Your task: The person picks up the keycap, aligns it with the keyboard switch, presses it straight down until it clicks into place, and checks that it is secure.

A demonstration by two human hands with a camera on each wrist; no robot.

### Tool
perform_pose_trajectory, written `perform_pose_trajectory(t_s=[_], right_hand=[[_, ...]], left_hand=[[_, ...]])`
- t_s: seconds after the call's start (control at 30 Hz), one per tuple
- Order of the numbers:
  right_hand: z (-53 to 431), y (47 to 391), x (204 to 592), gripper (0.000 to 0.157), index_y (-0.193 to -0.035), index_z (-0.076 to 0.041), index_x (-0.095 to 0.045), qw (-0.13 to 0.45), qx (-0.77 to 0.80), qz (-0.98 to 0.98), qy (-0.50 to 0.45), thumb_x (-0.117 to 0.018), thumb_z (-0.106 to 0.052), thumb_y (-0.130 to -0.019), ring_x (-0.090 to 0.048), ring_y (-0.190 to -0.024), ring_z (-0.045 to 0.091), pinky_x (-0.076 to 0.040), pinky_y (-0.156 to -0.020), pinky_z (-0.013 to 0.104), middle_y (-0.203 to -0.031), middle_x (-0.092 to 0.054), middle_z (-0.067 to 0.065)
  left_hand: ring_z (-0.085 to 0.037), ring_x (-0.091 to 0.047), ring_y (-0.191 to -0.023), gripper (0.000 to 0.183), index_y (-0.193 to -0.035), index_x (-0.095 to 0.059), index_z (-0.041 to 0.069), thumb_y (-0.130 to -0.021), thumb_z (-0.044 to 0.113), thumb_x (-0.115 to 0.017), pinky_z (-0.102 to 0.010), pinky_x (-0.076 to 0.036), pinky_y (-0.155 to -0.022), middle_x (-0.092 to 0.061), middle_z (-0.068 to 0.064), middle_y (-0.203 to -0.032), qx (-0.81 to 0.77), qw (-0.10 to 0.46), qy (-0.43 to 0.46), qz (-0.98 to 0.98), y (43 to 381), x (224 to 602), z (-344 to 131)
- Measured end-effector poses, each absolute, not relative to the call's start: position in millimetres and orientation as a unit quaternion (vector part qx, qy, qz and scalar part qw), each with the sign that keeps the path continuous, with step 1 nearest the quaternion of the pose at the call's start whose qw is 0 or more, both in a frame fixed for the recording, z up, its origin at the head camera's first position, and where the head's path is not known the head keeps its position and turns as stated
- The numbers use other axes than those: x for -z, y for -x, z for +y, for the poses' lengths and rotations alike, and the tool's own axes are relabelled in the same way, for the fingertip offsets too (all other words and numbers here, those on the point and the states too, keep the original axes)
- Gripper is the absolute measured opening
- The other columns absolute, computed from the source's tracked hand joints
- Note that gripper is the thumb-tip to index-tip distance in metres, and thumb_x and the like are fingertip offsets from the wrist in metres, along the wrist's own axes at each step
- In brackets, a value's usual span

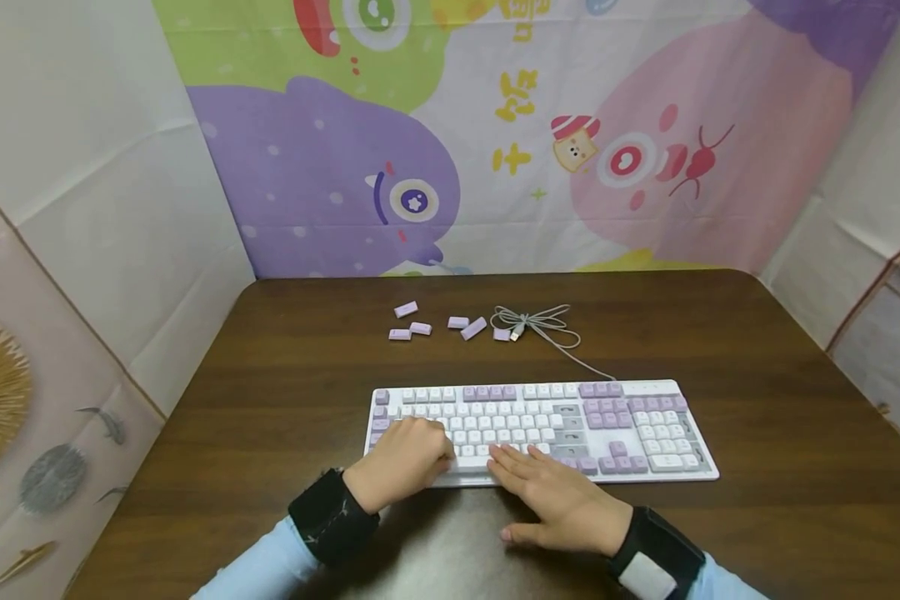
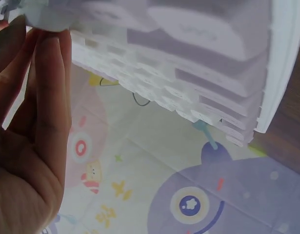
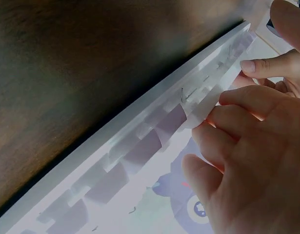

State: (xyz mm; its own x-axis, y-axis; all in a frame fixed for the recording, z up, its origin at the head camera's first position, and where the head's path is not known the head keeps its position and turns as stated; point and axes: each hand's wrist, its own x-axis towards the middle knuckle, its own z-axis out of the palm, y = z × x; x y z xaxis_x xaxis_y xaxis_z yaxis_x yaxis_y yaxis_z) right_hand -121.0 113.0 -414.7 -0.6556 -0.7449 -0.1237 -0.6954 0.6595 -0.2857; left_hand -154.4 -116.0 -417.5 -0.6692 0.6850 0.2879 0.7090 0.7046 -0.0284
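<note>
A white-and-lilac keyboard (image 1: 615,429) lies on the table. My left hand (image 1: 403,458) bends over the left part of its front row, fingers curled. In the left wrist view its thumb and fingertips come together on a pale keycap (image 2: 50,18). The long white space bar (image 1: 474,463) runs between my hands, and the left fingertips sit at its left end. My right hand (image 1: 558,504) lies palm down at the front edge, fingers extended. Its fingertips rest on the right end of the space bar (image 3: 204,108) in the right wrist view.
Behind the keyboard lie several loose lilac keycaps (image 1: 420,328). A bundled grey cable (image 1: 543,321) with a USB plug runs to the keyboard's back edge. The brown wooden table (image 1: 285,375) ends at a cartoon-printed cloth (image 1: 495,208).
</note>
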Motion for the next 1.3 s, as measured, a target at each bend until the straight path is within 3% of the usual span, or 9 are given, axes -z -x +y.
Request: perform_pose_trajectory(t_s=[0.1, 0.23, 0.47, 0.6, 1.03, 1.3], right_hand=[[113.5, 121.4, 415.9, 0.075, -0.140, -0.001, -0.038, 0.119, 0.116, 0.904, 0.395, -0.063, -0.043, -0.083, -0.031, -0.139, 0.027, -0.028, -0.110, 0.047, -0.150, -0.032, 0.014], [113.6, 120.4, 420.1, 0.077, -0.140, -0.002, -0.038, 0.091, 0.093, 0.906, 0.404, -0.063, -0.045, -0.082, -0.033, -0.138, 0.027, -0.029, -0.110, 0.046, -0.149, -0.034, 0.014], [115.0, 115.0, 423.1, 0.077, -0.138, -0.001, -0.041, 0.021, 0.049, 0.901, 0.431, -0.063, -0.048, -0.081, -0.039, -0.135, 0.026, -0.034, -0.107, 0.045, -0.146, -0.039, 0.015], [115.9, 111.4, 425.0, 0.076, -0.136, -0.001, -0.044, -0.018, 0.031, 0.894, 0.447, -0.063, -0.050, -0.080, -0.044, -0.132, 0.027, -0.038, -0.103, 0.045, -0.144, -0.043, 0.015], [112.6, 111.7, 421.6, 0.077, -0.135, -0.001, -0.045, 0.015, 0.036, 0.898, 0.438, -0.065, -0.049, -0.078, -0.043, -0.132, 0.028, -0.038, -0.104, 0.044, -0.143, -0.043, 0.016], [114.3, 113.8, 420.8, 0.078, -0.136, -0.002, -0.044, 0.015, 0.038, 0.894, 0.446, -0.065, -0.050, -0.077, -0.042, -0.133, 0.026, -0.038, -0.104, 0.045, -0.144, -0.042, 0.015]], left_hand=[[-0.006, -0.044, -0.048, 0.022, -0.055, -0.059, 0.019, -0.070, 0.011, -0.071, -0.025, -0.037, -0.046, -0.051, 0.009, -0.052, 0.051, 0.125, 0.382, -0.914, 156.6, 417.8, -115.9], [-0.008, -0.053, -0.053, 0.017, -0.060, -0.060, 0.020, -0.073, 0.016, -0.072, -0.025, -0.039, -0.046, -0.056, 0.008, -0.059, 0.040, 0.124, 0.378, -0.917, 153.8, 420.1, -116.4], [-0.011, -0.054, -0.054, 0.016, -0.060, -0.058, 0.017, -0.071, 0.015, -0.070, -0.026, -0.040, -0.042, -0.055, 0.005, -0.061, -0.018, 0.227, 0.392, -0.892, 145.4, 427.5, -115.2], [-0.011, -0.053, -0.055, 0.016, -0.058, -0.057, 0.016, -0.069, 0.013, -0.069, -0.026, -0.039, -0.040, -0.054, 0.004, -0.061, -0.041, 0.256, 0.396, -0.881, 140.2, 431.7, -113.4], [-0.010, -0.046, -0.042, 0.031, -0.044, -0.048, 0.019, -0.066, 0.011, -0.068, -0.027, -0.032, -0.037, -0.048, 0.007, -0.047, -0.009, 0.242, 0.363, -0.900, 141.1, 430.3, -110.3], [-0.013, -0.048, -0.040, 0.028, -0.045, -0.050, 0.018, -0.064, 0.012, -0.070, -0.029, -0.032, -0.037, -0.051, 0.006, -0.047, -0.012, 0.240, 0.359, -0.902, 141.2, 427.2, -107.9]])
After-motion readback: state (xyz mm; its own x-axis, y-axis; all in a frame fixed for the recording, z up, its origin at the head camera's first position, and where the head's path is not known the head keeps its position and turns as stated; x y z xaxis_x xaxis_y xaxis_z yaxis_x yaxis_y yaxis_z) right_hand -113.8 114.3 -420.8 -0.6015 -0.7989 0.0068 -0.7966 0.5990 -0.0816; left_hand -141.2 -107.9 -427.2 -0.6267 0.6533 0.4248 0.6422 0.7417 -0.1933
